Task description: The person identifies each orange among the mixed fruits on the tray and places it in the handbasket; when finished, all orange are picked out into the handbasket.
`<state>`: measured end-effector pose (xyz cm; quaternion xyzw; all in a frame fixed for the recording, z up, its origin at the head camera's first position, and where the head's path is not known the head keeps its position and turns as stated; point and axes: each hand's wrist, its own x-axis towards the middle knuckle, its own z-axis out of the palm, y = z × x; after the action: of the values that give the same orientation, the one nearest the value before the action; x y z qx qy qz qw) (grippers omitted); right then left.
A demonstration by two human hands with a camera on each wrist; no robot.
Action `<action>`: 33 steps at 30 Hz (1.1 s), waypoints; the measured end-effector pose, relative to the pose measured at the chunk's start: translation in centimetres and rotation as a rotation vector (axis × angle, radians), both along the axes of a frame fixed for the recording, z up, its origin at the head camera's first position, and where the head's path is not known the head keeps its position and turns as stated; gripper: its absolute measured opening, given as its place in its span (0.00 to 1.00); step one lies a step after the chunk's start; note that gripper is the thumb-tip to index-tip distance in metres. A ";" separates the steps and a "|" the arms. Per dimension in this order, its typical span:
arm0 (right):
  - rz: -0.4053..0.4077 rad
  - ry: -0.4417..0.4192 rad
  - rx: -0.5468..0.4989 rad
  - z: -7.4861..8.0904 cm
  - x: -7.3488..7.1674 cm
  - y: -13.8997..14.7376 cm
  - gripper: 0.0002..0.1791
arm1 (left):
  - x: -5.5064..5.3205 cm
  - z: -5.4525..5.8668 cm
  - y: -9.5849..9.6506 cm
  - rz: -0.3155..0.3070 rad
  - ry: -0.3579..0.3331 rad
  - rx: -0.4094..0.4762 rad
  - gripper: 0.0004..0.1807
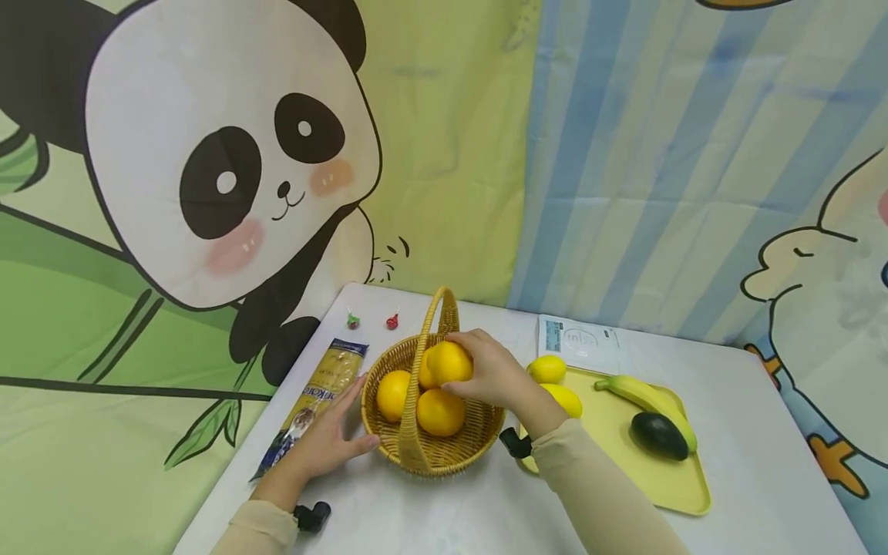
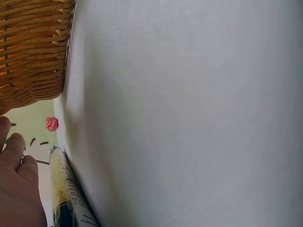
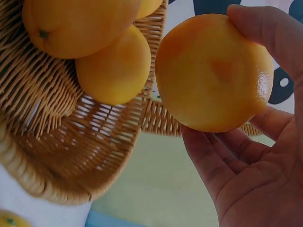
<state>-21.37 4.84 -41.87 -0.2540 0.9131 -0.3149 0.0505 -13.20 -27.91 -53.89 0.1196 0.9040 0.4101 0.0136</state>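
A wicker basket point(image 1: 479, 432) with a tall arched handle stands on the white table, several oranges point(image 1: 441, 412) inside it. My right hand point(image 1: 491, 370) grips one orange point(image 3: 213, 71) between thumb and fingers, above the basket's right side. In the right wrist view that orange is held apart from the others. My left hand point(image 1: 331, 441) rests by the basket's left rim with its fingers extended. Seen from the left wrist, the left fingers point(image 2: 14, 151) lie below the wicker wall, holding nothing.
A pasta packet point(image 1: 322, 389) lies left of the basket. Two lollipops, one green point(image 1: 353, 321) and one red point(image 1: 392, 321), lie behind. To the right, a yellow tray point(image 1: 603, 447) bears lemons point(image 1: 547, 368), a banana point(image 1: 645, 395) and a dark avocado-like fruit point(image 1: 659, 435). A white scale point(image 1: 583, 341) sits behind it.
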 end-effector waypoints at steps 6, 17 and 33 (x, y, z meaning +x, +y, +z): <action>0.030 0.000 0.035 -0.4 -0.2 -1.5 0.43 | 0.0 0.1 0.0 -0.009 0.009 0.003 0.61; 0.077 0.031 0.139 -1.1 -0.6 -3.1 0.46 | 0.1 0.0 0.0 0.015 -0.030 0.009 0.61; 0.116 0.047 0.208 -1.2 -0.9 -4.5 0.46 | 0.1 -0.1 0.0 0.008 -0.016 0.020 0.61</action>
<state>-22.28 0.33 -43.06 -0.3070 0.9256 -0.2092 0.0731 -13.13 -27.94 -54.03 0.1127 0.9002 0.4204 0.0179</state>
